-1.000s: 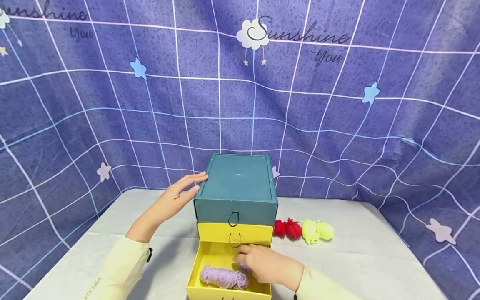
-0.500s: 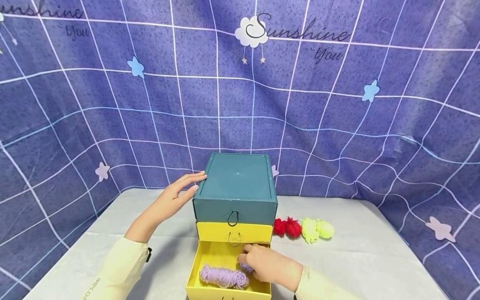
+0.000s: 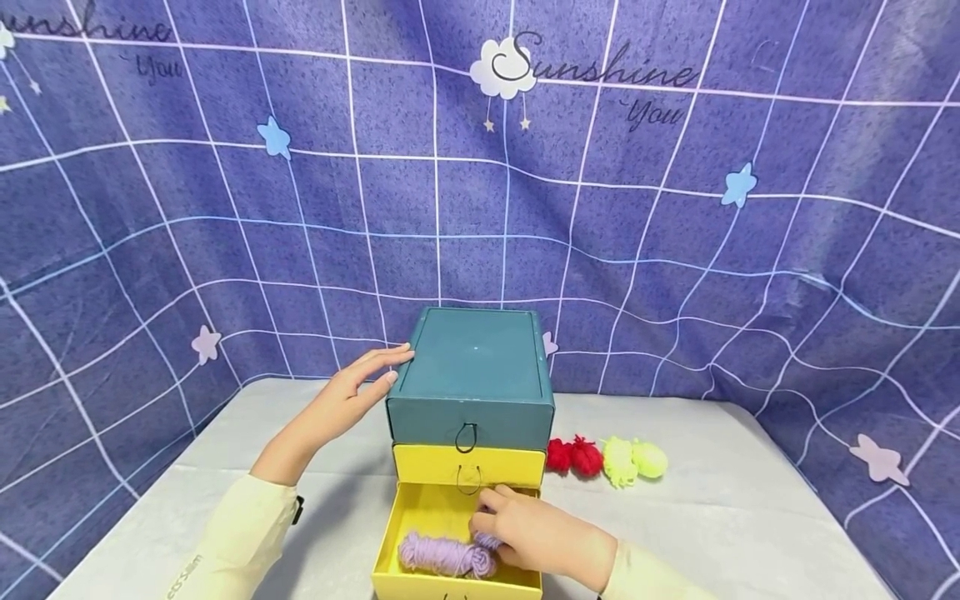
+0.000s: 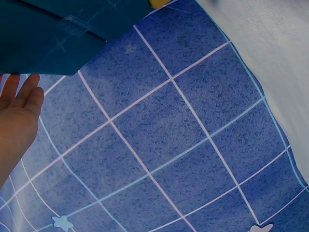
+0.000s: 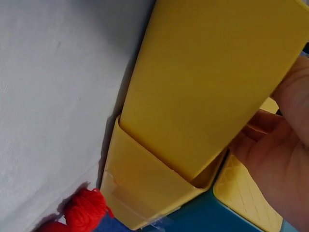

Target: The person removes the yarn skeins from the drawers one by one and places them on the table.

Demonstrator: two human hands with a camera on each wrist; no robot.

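Note:
My left hand [image 3: 352, 393] rests with extended fingers against the left edge of the teal top box [image 3: 475, 358]; the left wrist view shows the same fingers at the box's side. Below, a yellow drawer [image 3: 427, 502] stands pulled out at the bottom of the stack. Inside lies a lilac yarn skein [image 3: 444, 555]. My right hand [image 3: 547, 533] reaches into the drawer over its right side and grips a purple yarn ball [image 3: 487, 541], mostly covered by the fingers. In the right wrist view, the drawer's outer side wall [image 5: 207, 82] hides the yarn.
A yellow middle drawer [image 3: 427, 465] with a loop pull sits between the teal box and the pulled-out drawer. Right of the stack, red yarn balls [image 3: 587, 458] and lime-yellow yarn balls [image 3: 649, 460] lie on the white-covered table [image 3: 712, 517]. A blue gridded cloth [image 3: 637, 250] hangs behind.
My right hand has shifted slightly inside the drawer, its fingers curling further over the purple yarn ball. My left hand stays on the teal box.

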